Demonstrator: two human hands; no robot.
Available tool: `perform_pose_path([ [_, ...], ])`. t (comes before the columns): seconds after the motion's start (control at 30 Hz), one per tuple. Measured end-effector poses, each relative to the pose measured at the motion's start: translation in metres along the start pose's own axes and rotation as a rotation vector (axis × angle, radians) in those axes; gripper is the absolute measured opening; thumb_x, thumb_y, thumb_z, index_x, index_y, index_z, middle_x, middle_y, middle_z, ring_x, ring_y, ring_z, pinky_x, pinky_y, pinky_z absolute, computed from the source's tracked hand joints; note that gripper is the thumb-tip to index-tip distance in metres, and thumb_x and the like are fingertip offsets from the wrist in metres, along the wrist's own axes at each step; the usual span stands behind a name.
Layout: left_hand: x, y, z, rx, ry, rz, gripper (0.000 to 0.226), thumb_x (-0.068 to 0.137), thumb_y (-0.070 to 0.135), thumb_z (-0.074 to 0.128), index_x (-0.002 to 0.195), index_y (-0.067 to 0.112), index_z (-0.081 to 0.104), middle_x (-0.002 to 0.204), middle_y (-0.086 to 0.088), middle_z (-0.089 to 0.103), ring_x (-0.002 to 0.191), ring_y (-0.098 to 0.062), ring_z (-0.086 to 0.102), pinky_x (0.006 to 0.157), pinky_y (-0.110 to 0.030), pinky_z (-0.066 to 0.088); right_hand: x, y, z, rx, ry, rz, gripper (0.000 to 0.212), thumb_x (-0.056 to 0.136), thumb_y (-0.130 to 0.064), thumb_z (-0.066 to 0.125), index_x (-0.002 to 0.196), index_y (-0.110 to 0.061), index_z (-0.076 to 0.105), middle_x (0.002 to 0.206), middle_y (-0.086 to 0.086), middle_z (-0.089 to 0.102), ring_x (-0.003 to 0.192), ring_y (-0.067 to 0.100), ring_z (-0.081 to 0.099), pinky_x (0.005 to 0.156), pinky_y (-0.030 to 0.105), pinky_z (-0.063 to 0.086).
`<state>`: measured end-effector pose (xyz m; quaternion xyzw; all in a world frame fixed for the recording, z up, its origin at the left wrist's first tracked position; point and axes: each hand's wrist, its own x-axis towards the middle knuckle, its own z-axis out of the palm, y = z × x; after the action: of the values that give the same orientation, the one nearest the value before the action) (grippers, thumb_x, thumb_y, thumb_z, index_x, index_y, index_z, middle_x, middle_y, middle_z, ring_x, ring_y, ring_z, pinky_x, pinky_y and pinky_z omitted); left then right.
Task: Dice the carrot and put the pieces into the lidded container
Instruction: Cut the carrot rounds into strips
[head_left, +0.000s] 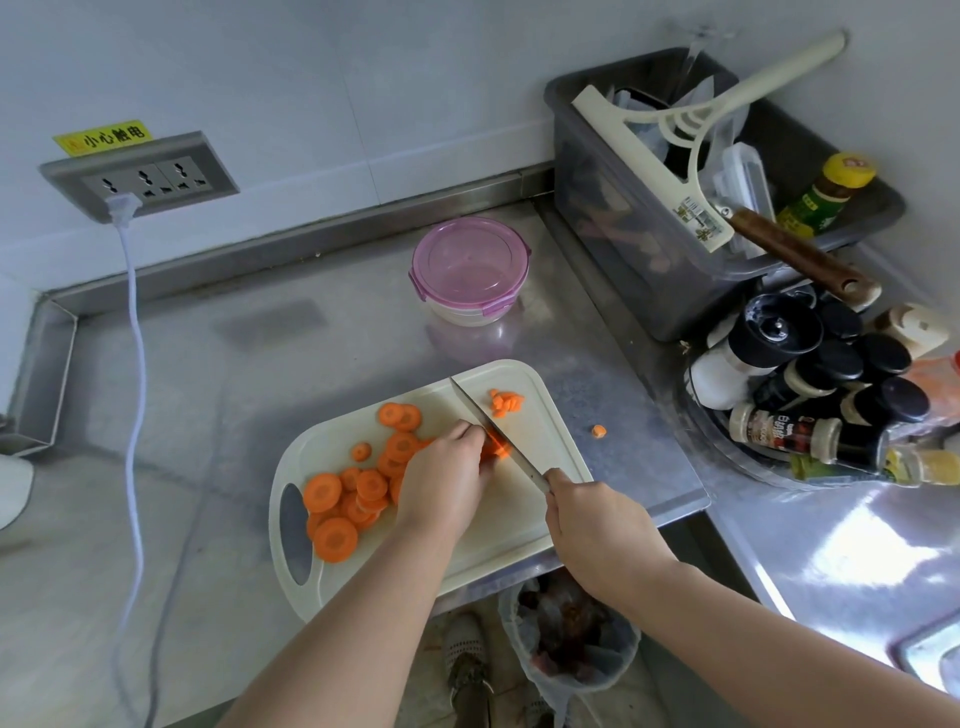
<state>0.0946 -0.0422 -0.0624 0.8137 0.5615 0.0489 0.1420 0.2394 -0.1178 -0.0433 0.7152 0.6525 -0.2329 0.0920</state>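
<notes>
Two hands work on the cutting board (519, 525) at the desk's (208, 374) front edge. The left hand (447, 480) curls over carrot slices (497, 449) to steady them, the right hand (597, 525) grips the knife (485, 418), and the lidded container (470, 270) sits closed behind.

1. At upper left I see a grey wall socket (139, 179) under a yellow warning sticker (103, 137); a white cable (137, 364) hangs from its plug.
2. At upper right, a grey bin (613, 208) holds a cream squeegee (636, 150) and a yellow-capped bottle (826, 195).
3. At right, black-capped spice jars (779, 332) crowd together.
4. At bottom centre, below my steel counter (208, 338), stands a bag-lined waste bin (524, 660).
</notes>
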Motion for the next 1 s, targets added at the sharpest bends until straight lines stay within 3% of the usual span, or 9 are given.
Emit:
perform_pose_path([
  [0.33, 0.001, -0.003, 0.002, -0.036, -0.005, 0.002, 0.014, 0.091, 0.025, 0.055, 0.099, 0.013, 0.055, 0.106, 0.0, 0.057, 0.091, -0.026, 0.061, 0.06, -0.03, 0.033, 0.008, -0.001, 0.005, -0.047, -0.097, 0.017, 0.038, 0.094, -0.007, 0.044, 0.13, -0.016, 0.034, 0.092, 0.004, 0.063, 0.074, 0.024, 0.064, 0.054, 0.033, 0.046],
  [0.53, 0.0, -0.004, 0.004, -0.077, 0.044, 0.004, 0.016, 0.091, 0.03, 0.056, 0.1, 0.016, 0.06, 0.101, 0.003, 0.06, 0.082, -0.022, 0.063, 0.057, -0.03, 0.039, 0.017, 0.002, -0.007, 0.214, -0.081, 0.064, 0.026, 0.103, -0.026, 0.03, 0.119, -0.017, 0.047, 0.088, 0.004, 0.06, 0.079, 0.024, 0.062, 0.069, 0.039, 0.055],
  [0.7, -0.001, -0.005, 0.004, -0.189, 0.064, -0.053, 0.02, 0.086, 0.035, 0.064, 0.095, 0.017, 0.062, 0.1, 0.005, 0.061, 0.085, -0.02, 0.062, 0.064, -0.036, 0.048, 0.007, 0.007, -0.017, 0.223, 0.007, 0.009, 0.028, 0.103, -0.029, 0.026, 0.114, -0.017, 0.049, 0.069, -0.002, 0.049, 0.067, 0.024, 0.057, 0.059, 0.035, 0.045],
  [0.83, -0.003, -0.006, -0.002, -0.221, 0.098, -0.078, 0.023, 0.084, 0.032, 0.067, 0.096, 0.013, 0.062, 0.103, 0.001, 0.061, 0.087, -0.024, 0.061, 0.067, -0.036, 0.047, -0.003, 0.005, -0.015, 0.166, 0.043, -0.027, 0.026, 0.104, -0.027, 0.026, 0.117, -0.018, 0.047, 0.066, -0.002, 0.047, 0.06, 0.023, 0.051, 0.048, 0.03, 0.036],
  [1.0, -0.007, -0.013, -0.004, -0.158, 0.103, -0.108, 0.027, 0.085, 0.038, 0.065, 0.101, 0.017, 0.064, 0.106, 0.002, 0.062, 0.096, -0.021, 0.06, 0.07, -0.032, 0.044, -0.007, 0.0, -0.005, 0.034, 0.03, -0.029, 0.02, 0.099, -0.013, 0.037, 0.118, -0.016, 0.043, 0.067, -0.001, 0.045, 0.057, 0.023, 0.05, 0.045, 0.029, 0.035],
])
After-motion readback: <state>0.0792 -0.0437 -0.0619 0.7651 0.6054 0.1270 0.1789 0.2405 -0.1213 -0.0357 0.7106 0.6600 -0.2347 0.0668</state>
